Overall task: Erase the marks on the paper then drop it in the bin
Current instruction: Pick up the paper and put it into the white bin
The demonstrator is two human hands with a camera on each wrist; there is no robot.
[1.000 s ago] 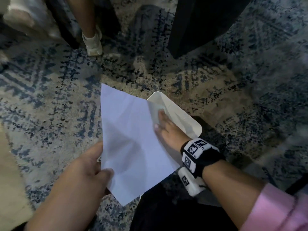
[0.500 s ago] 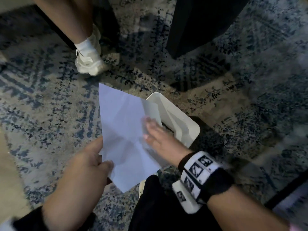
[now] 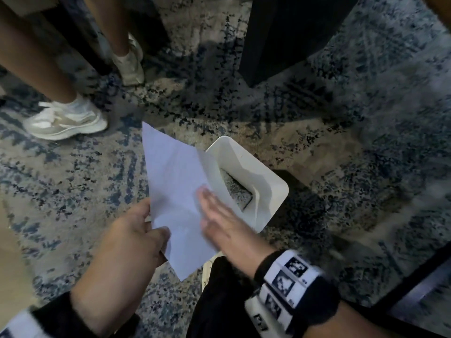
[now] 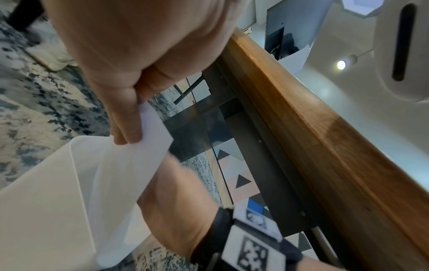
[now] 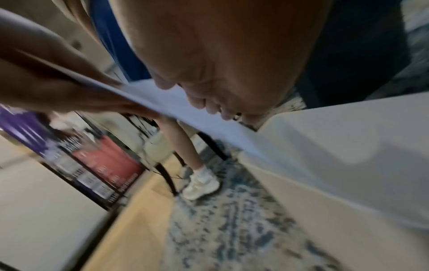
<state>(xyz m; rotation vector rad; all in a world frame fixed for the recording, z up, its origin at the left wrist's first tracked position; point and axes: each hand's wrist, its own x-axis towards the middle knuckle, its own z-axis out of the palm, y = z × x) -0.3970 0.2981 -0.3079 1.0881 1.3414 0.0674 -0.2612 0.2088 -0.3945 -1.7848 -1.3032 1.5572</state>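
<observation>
A white sheet of paper point(image 3: 174, 191) is held over the left rim of a small white bin point(image 3: 271, 189) that stands on the patterned carpet. My left hand point(image 3: 136, 237) pinches the sheet's lower left edge between thumb and fingers; the left wrist view shows the same pinch on the paper point(image 4: 130, 161). My right hand point(image 3: 219, 220) lies flat with straight fingers on the sheet's right side, blurred by motion. In the right wrist view the paper point(image 5: 185, 110) runs under my fingertips point(image 5: 209, 108), next to the bin wall point(image 5: 348, 146). The sheet is creased, with no marks visible.
Another person's legs and white shoes point(image 3: 66, 120) stand at the upper left on the carpet. A dark furniture leg point(image 3: 280, 45) rises beyond the bin. A wooden table edge point(image 4: 313, 119) shows in the left wrist view. My dark trouser leg point(image 3: 219, 301) is below the paper.
My right hand has slid left and toward me across the sheet, uncovering the bin's opening. The paper has shifted and folded more. The other person's feet have stepped closer at the upper left.
</observation>
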